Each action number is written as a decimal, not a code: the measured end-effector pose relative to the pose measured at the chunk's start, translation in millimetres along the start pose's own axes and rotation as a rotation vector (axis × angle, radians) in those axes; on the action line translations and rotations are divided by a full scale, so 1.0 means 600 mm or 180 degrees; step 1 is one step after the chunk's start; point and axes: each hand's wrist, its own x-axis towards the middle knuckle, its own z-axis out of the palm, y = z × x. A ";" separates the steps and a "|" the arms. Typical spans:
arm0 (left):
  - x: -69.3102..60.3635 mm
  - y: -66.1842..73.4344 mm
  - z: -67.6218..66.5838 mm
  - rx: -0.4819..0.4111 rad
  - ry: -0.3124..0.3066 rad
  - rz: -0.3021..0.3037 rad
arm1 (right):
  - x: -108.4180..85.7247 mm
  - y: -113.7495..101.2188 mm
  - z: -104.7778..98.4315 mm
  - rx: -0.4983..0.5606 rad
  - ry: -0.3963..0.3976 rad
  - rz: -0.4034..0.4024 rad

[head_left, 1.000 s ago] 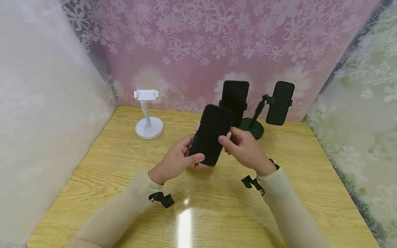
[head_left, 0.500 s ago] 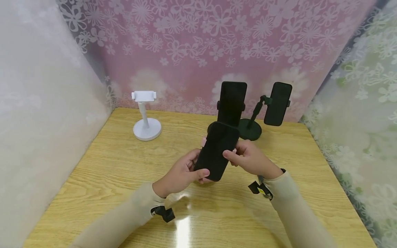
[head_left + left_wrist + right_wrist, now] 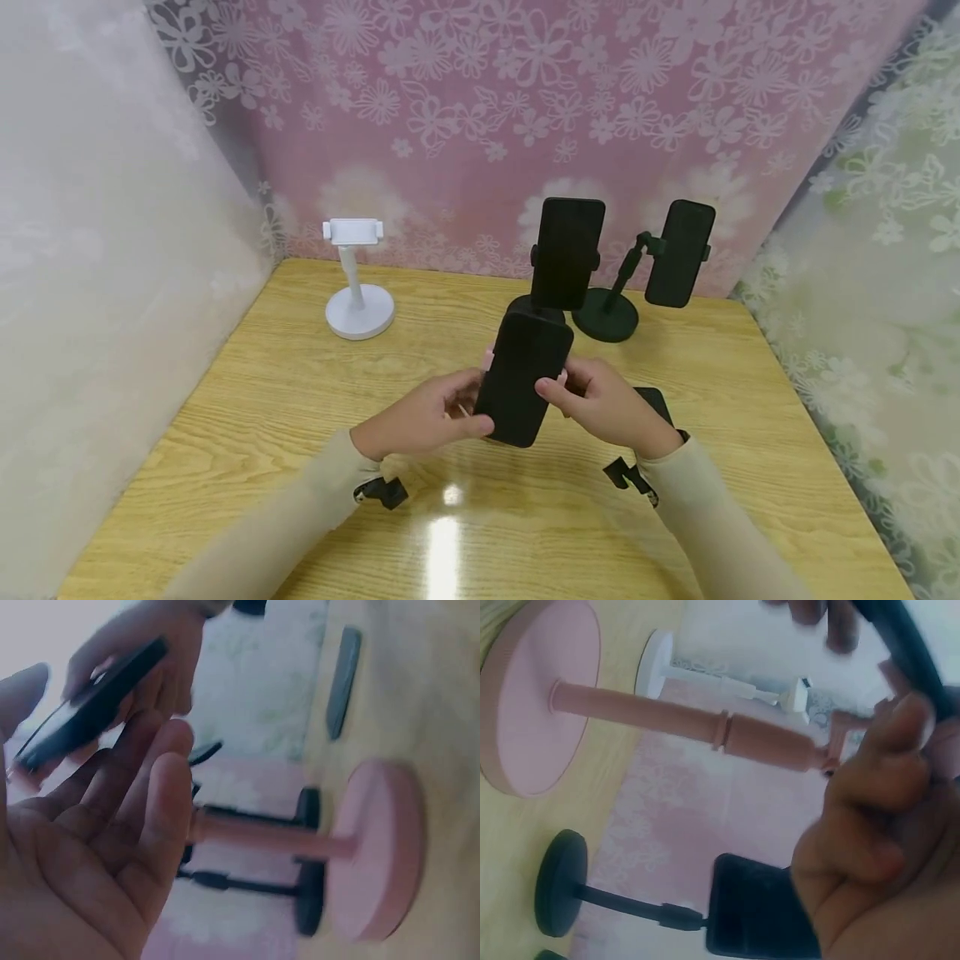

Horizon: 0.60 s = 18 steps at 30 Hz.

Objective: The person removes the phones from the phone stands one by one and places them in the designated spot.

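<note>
A black smartphone sits tilted in the clamp of a pink phone stand, whose round base rests on the table. In the head view the phone hides most of this stand; a pink clamp end shows at its left edge. My right hand grips the phone's right edge at the clamp, thumb on the screen and fingers curled behind. At the lower left of the phone is my left hand, its fingers loosely extended. The left wrist view shows those fingers apart from the phone.
A white phone stand stands at the back left without a phone. Behind the pink stand, two black stands hold a middle phone and a right phone. Another dark phone lies on the wooden table, partly behind my right wrist.
The held phone has come lower and nearer since a second ago. My left fingers have loosened from its lower edge, while my right hand has kept its grip.
</note>
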 end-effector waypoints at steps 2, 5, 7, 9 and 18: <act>0.004 0.011 -0.017 0.0147 0.0252 0.0077 | -0.007 -0.008 0.004 -0.0131 0.0144 0.0092; 0.013 0.032 -0.033 0.0317 0.0629 0.0200 | -0.015 -0.021 0.013 -0.0284 0.0390 0.0060; 0.020 0.046 -0.035 0.0435 0.0751 0.0231 | -0.018 -0.030 0.020 -0.0323 0.0520 0.0018; 0.027 0.053 -0.034 0.0536 0.0795 0.0259 | -0.022 -0.037 0.027 -0.0382 0.0585 -0.0005; 0.039 0.051 -0.015 0.0202 0.0907 0.0353 | -0.033 -0.053 0.033 -0.0855 0.0606 -0.0024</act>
